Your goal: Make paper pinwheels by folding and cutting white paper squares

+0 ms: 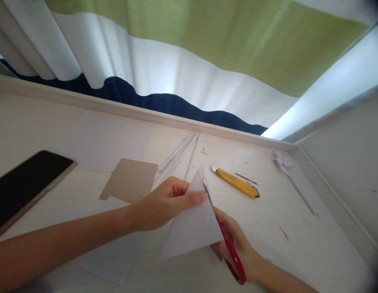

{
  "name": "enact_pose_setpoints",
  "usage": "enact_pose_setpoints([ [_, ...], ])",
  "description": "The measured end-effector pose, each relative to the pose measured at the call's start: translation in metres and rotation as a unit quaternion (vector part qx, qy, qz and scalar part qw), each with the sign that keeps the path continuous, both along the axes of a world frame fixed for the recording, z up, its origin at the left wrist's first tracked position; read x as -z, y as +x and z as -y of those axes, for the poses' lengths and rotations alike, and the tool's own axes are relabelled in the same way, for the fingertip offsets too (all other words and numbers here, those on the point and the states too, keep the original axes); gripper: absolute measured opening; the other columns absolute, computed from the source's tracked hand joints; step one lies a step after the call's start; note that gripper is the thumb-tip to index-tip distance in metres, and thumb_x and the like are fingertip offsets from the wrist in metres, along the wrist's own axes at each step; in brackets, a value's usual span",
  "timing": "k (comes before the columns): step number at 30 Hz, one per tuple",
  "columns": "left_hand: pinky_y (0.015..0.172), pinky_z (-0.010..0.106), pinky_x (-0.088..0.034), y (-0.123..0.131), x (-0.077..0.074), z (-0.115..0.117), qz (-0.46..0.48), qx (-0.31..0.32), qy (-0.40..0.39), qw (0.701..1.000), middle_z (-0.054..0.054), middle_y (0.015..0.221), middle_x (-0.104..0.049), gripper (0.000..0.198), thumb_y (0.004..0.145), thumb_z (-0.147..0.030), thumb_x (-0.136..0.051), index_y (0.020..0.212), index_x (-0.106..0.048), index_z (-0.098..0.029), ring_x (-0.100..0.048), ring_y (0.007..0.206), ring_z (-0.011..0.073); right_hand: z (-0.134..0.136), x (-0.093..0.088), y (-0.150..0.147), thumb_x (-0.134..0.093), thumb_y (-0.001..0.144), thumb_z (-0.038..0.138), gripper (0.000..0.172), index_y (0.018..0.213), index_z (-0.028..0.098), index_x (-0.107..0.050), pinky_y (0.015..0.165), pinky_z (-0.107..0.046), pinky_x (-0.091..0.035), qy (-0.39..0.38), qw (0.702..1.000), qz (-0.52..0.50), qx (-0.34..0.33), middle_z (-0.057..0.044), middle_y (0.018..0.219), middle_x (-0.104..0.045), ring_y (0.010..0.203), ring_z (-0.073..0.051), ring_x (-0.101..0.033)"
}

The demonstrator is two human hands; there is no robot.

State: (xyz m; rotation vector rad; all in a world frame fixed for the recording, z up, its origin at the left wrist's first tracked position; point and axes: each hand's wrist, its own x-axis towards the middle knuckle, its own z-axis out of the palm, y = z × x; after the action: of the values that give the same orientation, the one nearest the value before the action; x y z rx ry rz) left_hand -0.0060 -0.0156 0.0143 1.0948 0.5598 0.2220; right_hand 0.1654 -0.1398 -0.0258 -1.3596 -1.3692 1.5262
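A white sheet of paper, folded or cut to a triangle with its tip pointing away, is pinched in my left hand, thumb on top. In my right hand is a pair of scissors with red handles. Their blades lie along the paper's right edge, close to my left thumb. The lower blade is hidden by the paper, and part of my right fingers is behind the handles. A yellow box cutter lies on the table just beyond both hands, its blade tip showing.
A dark-screened phone lies at the left. White paper, a brown card and narrow paper strips are spread beyond my left arm. At the right lies a white paper pinwheel shape on a stick. A raised ledge and curtain border the back.
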Motion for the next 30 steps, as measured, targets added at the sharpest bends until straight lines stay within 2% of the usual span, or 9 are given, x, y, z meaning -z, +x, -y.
enact_pose_setpoints([
  [4,0.038,0.014,-0.03,0.0,-0.001,0.0,0.0,-0.009,-0.007,1.0,-0.001,0.053,-0.053,0.032,0.075,-0.038,-0.055,0.061,-0.06,-0.01,-0.044,0.044,0.0052,-0.001,-0.001,0.0,-0.045,0.079,0.052,0.033,0.084,0.02,-0.041,0.044,-0.021,-0.029,-0.01,1.0,-0.028,-0.003,0.005,0.059,-0.034,0.048,-0.008,-0.034],
  [9,0.038,0.013,-0.031,0.0,-0.001,-0.001,0.007,-0.01,-0.018,1.0,-0.001,0.052,-0.054,0.03,0.075,-0.037,-0.056,0.061,-0.06,-0.01,-0.045,0.044,0.0047,-0.005,-0.01,-0.004,-0.044,0.08,0.051,0.031,0.084,0.02,-0.042,0.046,-0.021,-0.027,-0.031,0.997,-0.074,-0.008,0.005,0.059,-0.035,0.051,-0.008,-0.034],
  [13,0.036,0.013,-0.03,0.0,-0.001,-0.001,0.012,-0.016,-0.018,1.0,-0.002,0.05,-0.052,0.031,0.074,-0.036,-0.057,0.058,-0.059,-0.01,-0.044,0.041,0.0047,-0.007,-0.016,-0.007,-0.043,0.078,0.056,0.037,0.081,0.02,-0.042,0.044,-0.021,-0.025,-0.067,0.995,-0.077,-0.003,0.005,0.058,-0.035,0.047,-0.008,-0.03],
  [19,0.038,0.014,-0.032,0.0,-0.002,-0.001,0.009,-0.011,-0.026,1.0,-0.001,0.052,-0.054,0.031,0.073,-0.038,-0.057,0.059,-0.059,-0.01,-0.046,0.043,0.0055,-0.003,-0.013,-0.005,-0.041,0.078,0.056,0.036,0.084,0.021,-0.047,0.044,-0.023,-0.03,-0.027,0.999,-0.045,-0.005,0.003,0.059,-0.039,0.049,-0.01,-0.037],
  [26,0.038,0.014,-0.032,0.0,-0.001,-0.001,0.016,-0.009,-0.024,1.0,-0.001,0.052,-0.054,0.031,0.075,-0.037,-0.056,0.06,-0.059,-0.01,-0.046,0.044,0.0051,-0.002,-0.012,-0.004,-0.038,0.081,0.054,0.036,0.085,0.02,-0.048,0.043,-0.021,-0.031,-0.01,0.999,-0.035,-0.01,0.004,0.057,-0.038,0.047,-0.009,-0.036],
  [30,0.039,0.013,-0.031,0.001,-0.002,-0.001,0.016,-0.009,-0.029,0.999,-0.001,0.052,-0.054,0.031,0.075,-0.037,-0.056,0.06,-0.06,-0.009,-0.046,0.044,0.0044,0.0,-0.007,-0.002,-0.04,0.082,0.051,0.032,0.087,0.02,-0.049,0.043,-0.021,-0.03,0.003,0.999,-0.048,-0.013,0.003,0.063,-0.039,0.048,-0.008,-0.036],
])
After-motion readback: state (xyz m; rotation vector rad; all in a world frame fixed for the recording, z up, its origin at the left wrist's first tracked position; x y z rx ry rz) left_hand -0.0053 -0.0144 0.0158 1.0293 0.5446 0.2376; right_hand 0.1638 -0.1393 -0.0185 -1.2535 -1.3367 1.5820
